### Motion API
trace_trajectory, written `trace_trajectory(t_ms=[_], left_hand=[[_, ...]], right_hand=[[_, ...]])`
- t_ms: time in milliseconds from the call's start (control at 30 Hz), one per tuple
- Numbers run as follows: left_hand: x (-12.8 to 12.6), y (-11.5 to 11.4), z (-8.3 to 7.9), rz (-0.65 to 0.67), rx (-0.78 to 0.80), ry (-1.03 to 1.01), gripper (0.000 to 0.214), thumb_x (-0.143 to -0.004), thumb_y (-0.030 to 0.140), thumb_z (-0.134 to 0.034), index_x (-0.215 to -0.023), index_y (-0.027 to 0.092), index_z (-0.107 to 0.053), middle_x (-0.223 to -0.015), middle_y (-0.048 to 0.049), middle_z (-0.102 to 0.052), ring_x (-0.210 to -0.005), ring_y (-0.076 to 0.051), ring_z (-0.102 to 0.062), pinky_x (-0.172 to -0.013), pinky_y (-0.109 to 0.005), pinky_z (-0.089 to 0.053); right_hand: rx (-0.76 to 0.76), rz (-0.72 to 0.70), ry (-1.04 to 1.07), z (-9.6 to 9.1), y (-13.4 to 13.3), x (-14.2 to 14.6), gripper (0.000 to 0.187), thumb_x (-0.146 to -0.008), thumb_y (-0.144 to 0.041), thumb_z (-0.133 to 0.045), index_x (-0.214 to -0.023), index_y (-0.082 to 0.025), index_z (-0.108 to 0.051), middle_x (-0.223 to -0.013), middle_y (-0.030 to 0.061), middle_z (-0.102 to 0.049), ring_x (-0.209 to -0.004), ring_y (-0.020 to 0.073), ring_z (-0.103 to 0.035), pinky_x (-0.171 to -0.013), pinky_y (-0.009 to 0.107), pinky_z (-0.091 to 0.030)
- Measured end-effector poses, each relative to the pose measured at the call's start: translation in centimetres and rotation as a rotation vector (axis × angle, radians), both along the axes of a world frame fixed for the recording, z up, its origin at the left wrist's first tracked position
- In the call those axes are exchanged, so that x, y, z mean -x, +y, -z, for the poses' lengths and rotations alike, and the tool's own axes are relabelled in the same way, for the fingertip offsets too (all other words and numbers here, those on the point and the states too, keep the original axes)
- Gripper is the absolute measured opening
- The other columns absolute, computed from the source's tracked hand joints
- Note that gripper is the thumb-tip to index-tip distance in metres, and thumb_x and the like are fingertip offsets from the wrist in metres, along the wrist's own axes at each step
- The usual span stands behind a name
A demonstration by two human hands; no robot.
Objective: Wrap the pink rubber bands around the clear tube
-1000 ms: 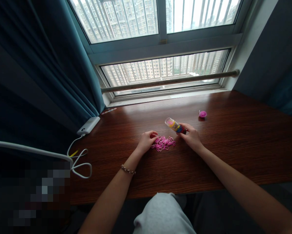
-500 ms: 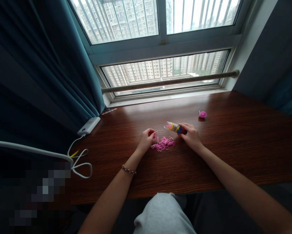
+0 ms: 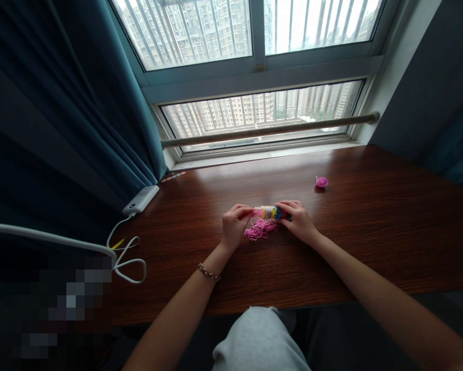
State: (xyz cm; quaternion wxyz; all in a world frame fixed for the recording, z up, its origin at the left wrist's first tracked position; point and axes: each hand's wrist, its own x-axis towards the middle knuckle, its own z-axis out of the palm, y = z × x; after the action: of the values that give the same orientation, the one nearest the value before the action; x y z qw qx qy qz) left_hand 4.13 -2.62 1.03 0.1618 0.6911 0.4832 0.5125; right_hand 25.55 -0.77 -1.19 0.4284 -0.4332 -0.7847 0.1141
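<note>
My right hand [image 3: 298, 221] is wrapped round the dark end of a clear tube [image 3: 269, 212] with a yellow and blue label. The tube lies nearly level, its clear end pointing left, with something pink showing inside. At that end my left hand [image 3: 234, 224] pinches pink rubber bands, mostly hidden by the fingers; whether they are inside the rim I cannot tell. Just below the tube a loose heap of pink rubber bands [image 3: 261, 230] lies on the wooden table [image 3: 278, 278]. Farther back on the right sits a small round pink cap [image 3: 321, 182].
A white power strip [image 3: 142, 200] lies at the table's left edge, its white cable [image 3: 133, 264] looped below it. Blue curtains [image 3: 138, 129] hang at the left. Behind the table runs a window with a rail [image 3: 270, 131].
My left hand has moved right with the rubber bands, up to the tube's clear end. The right hand has brought the tube lower and turned it nearly level.
</note>
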Motion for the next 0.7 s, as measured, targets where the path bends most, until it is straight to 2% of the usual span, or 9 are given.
trace_trajectory(t_ms=[167, 233, 333, 433, 600, 700], left_hand=[[0.28, -0.10, -0.03, -0.074, -0.122, 0.253, 0.014, -0.076, 0.032, -0.058, -0.075, 0.024, -0.070, -0.075, -0.0022, -0.065, -0.075, -0.016, -0.054, -0.070, -0.029, -0.045], [0.32, 0.04, 0.05, -0.072, -0.123, 0.277, 0.015, -0.077, 0.031, -0.058, -0.077, 0.024, -0.070, -0.075, -0.0029, -0.063, -0.075, -0.016, -0.053, -0.068, -0.028, -0.045], [0.25, 0.29, 0.25, 0.010, -0.052, 0.194, 0.017, -0.080, 0.028, -0.054, -0.082, 0.021, -0.069, -0.078, -0.0037, -0.063, -0.072, -0.013, -0.055, -0.066, -0.026, -0.045], [0.10, 0.51, 0.57, 0.045, 0.021, 0.084, 0.017, -0.079, 0.026, -0.053, -0.086, 0.019, -0.067, -0.084, -0.0045, -0.065, -0.075, -0.014, -0.059, -0.071, -0.027, -0.047], [-0.10, 0.76, 0.87, 0.080, 0.178, -0.263, 0.022, -0.074, 0.026, -0.058, -0.094, 0.018, -0.060, -0.086, -0.0048, -0.067, -0.076, -0.015, -0.063, -0.073, -0.030, -0.051], [-0.18, 0.63, 0.49, 0.124, 0.200, -0.367, 0.020, -0.072, 0.025, -0.060, -0.090, 0.016, -0.059, -0.086, -0.0051, -0.066, -0.075, -0.014, -0.063, -0.069, -0.028, -0.052]], right_hand=[[0.002, 0.006, 0.011, 0.04, -0.01, 0.05, 0.040, -0.068, -0.018, -0.065, -0.107, -0.026, -0.062, -0.106, 0.0041, -0.061, -0.100, 0.0241, -0.048, -0.090, 0.042, -0.042], [0.005, 0.007, 0.015, 0.04, -0.01, 0.06, 0.040, -0.067, -0.018, -0.065, -0.107, -0.026, -0.062, -0.106, 0.0041, -0.062, -0.100, 0.0240, -0.048, -0.090, 0.041, -0.042], [0.009, 0.006, 0.018, 0.04, 0.03, 0.04, 0.040, -0.067, -0.019, -0.066, -0.106, -0.025, -0.062, -0.105, 0.0041, -0.062, -0.099, 0.0236, -0.048, -0.090, 0.041, -0.042], [0.012, 0.010, 0.024, 0.07, 0.09, 0.02, 0.040, -0.067, -0.019, -0.066, -0.106, -0.025, -0.062, -0.105, 0.0038, -0.062, -0.099, 0.0234, -0.049, -0.089, 0.041, -0.042], [0.013, 0.023, 0.035, 0.12, 0.13, 0.02, 0.041, -0.066, -0.018, -0.067, -0.106, -0.023, -0.062, -0.104, 0.0050, -0.062, -0.098, 0.0232, -0.049, -0.089, 0.039, -0.042], [0.015, 0.021, 0.040, 0.12, 0.12, -0.03, 0.040, -0.066, -0.018, -0.067, -0.105, -0.023, -0.063, -0.104, 0.0053, -0.062, -0.099, 0.0234, -0.049, -0.089, 0.039, -0.042]])
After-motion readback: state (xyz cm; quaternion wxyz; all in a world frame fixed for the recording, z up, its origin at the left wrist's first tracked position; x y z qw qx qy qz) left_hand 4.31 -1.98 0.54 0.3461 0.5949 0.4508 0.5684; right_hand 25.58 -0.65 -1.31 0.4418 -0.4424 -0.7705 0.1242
